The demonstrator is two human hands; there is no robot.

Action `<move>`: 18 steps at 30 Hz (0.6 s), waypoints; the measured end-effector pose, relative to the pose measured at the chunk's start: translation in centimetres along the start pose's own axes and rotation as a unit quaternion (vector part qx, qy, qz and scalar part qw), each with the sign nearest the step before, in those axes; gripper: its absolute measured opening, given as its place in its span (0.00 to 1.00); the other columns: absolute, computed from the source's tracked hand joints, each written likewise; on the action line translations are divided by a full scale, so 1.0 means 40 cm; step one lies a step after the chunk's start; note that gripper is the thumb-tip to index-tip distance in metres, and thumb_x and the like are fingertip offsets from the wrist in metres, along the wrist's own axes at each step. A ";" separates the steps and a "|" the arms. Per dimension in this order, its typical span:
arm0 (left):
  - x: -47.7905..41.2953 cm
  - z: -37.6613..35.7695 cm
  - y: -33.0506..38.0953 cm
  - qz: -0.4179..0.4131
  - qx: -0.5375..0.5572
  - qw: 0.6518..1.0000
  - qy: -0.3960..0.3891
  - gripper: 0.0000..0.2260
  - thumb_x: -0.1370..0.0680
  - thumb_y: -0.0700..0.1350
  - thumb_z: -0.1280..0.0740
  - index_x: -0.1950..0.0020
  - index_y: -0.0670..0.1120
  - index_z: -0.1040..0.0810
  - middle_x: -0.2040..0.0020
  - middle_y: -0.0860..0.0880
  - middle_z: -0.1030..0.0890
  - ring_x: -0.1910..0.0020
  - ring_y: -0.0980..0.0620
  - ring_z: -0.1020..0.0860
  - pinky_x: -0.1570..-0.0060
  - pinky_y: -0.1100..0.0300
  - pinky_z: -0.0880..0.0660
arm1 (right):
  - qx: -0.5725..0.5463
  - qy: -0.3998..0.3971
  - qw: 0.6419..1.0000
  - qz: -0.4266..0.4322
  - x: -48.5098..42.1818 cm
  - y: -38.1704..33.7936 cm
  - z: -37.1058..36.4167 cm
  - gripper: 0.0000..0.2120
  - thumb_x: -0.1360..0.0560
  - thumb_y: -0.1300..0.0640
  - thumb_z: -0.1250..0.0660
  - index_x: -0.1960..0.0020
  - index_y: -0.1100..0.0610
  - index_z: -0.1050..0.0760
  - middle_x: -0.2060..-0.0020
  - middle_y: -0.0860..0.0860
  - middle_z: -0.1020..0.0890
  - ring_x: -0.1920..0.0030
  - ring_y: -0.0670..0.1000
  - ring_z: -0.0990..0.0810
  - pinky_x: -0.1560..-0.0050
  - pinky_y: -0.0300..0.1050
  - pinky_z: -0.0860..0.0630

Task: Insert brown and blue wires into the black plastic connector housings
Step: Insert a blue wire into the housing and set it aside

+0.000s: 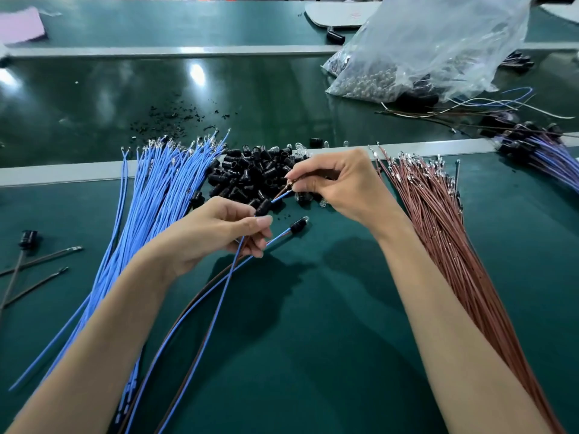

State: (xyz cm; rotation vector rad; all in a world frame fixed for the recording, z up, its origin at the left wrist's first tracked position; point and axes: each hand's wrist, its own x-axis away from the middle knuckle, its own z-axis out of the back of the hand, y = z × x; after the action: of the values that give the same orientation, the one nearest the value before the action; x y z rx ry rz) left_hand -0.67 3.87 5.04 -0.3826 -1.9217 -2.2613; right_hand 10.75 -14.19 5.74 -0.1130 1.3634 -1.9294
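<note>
Green table (313, 324), mid-assembly: the left hand (219, 236) has its grip round a small black connector housing (262, 208). The right hand (341, 186) pinches blue and brown wire ends (283, 194) just beside it (best kept parallel, terminals square to the openings). Beyond lies a heap of glossy housings (250, 173), between the blue wires (163, 189) and brown wires (438, 220).

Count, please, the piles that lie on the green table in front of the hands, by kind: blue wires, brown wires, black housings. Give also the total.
Blue wire piles: 1
Brown wire piles: 1
Black housing heaps: 1
Total: 3
</note>
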 end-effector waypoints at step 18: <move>0.015 0.020 0.015 -0.054 -0.102 0.993 -0.015 0.18 0.25 0.56 0.39 0.61 0.42 0.22 0.70 0.51 0.27 0.72 0.56 0.37 0.73 0.70 0.39 | -0.107 0.004 0.994 -0.017 0.007 0.008 -0.009 0.14 0.33 0.73 0.28 0.49 0.64 0.20 0.63 0.42 0.16 0.59 0.39 0.18 0.55 0.30 0.25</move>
State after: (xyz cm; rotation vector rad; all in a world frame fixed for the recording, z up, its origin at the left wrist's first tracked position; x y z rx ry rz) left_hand -1.00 4.58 5.90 -0.3448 -1.7690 -2.5472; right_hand 10.53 -14.14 5.23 -0.2342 1.5811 -1.8078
